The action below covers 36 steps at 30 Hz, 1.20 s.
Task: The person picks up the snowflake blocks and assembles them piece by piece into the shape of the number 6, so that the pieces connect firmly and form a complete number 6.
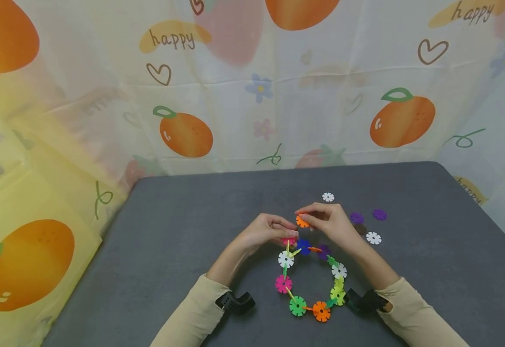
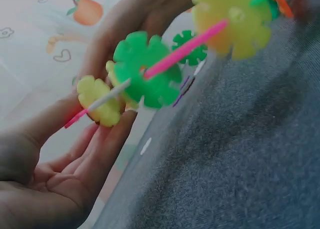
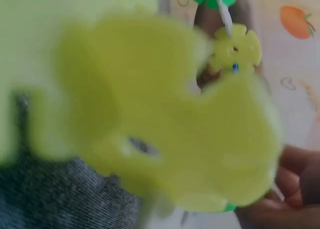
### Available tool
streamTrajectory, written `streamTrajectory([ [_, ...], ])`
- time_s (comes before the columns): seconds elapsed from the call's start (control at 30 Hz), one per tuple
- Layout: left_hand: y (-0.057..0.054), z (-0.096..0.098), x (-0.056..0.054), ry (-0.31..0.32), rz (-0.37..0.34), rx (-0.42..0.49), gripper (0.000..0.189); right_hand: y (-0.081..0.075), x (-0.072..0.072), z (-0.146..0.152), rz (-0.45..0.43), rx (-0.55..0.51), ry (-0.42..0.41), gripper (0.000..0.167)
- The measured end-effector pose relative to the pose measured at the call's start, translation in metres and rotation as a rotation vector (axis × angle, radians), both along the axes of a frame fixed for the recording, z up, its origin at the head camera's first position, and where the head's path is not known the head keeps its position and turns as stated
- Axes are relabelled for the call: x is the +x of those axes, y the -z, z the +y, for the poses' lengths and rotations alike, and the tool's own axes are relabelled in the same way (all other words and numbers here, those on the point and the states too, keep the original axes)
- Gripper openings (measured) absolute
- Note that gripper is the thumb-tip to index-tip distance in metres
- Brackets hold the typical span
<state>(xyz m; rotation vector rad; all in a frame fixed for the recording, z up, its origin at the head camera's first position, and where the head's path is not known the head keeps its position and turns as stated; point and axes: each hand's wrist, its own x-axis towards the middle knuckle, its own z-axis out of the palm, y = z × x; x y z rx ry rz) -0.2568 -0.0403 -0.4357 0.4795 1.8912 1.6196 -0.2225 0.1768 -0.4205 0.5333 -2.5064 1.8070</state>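
Note:
Notched flower-shaped plastic discs are slotted together into a ring-shaped chain (image 1: 297, 306) of several colours. At its far left side my left hand (image 1: 263, 233) pinches a pink disc (image 1: 289, 240) between thumb and fingers. My right hand (image 1: 331, 224) holds an orange disc (image 1: 303, 221) by its edge, just above the blue disc (image 1: 303, 246). In the left wrist view a yellow disc (image 2: 100, 101) is by my left fingertips, with a green disc (image 2: 145, 71) farther along the chain. A blurred yellow disc (image 3: 170, 109) fills much of the right wrist view, hiding most of my right hand.
Loose discs lie on the dark grey table (image 1: 183, 202) beyond and beside my right hand: a white one (image 1: 328, 197), a purple one (image 1: 379, 215), another white one (image 1: 373, 238) and a dark brown one (image 1: 360, 229). A fruit-patterned cloth (image 1: 235, 111) hangs behind the table.

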Motion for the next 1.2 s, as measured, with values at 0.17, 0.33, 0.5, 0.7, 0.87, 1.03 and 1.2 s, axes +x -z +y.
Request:
streamTrajectory([
  [0.17, 0.008, -0.001, -0.005, -0.049, -0.122, 0.068, 0.032, 0.006, -0.003, -0.001, -0.151, -0.08, 0.024, 0.031],
  [0.33, 0.015, -0.005, -0.01, -0.064, -0.173, 0.08, 0.032, 0.011, -0.004, -0.004, -0.243, -0.136, 0.058, 0.033],
  [0.5, 0.019, -0.007, -0.011, -0.043, -0.108, 0.029, 0.03, 0.012, -0.003, -0.005, -0.217, -0.096, 0.085, 0.025],
  [0.7, 0.022, -0.006, -0.008, -0.02, -0.008, -0.059, 0.027, 0.012, -0.003, -0.005, -0.169, -0.007, 0.064, 0.022],
  [0.87, 0.023, -0.002, -0.006, -0.026, 0.008, -0.026, 0.028, 0.017, -0.005, -0.002, -0.233, -0.06, 0.076, 0.027],
  [1.03, 0.027, 0.0, -0.008, -0.048, -0.065, 0.079, 0.032, 0.019, -0.005, -0.002, -0.292, -0.153, 0.12, 0.033],
  [1.2, 0.031, -0.003, -0.011, -0.075, -0.109, 0.079, 0.032, 0.021, -0.005, -0.005, -0.347, -0.206, 0.129, 0.032],
])
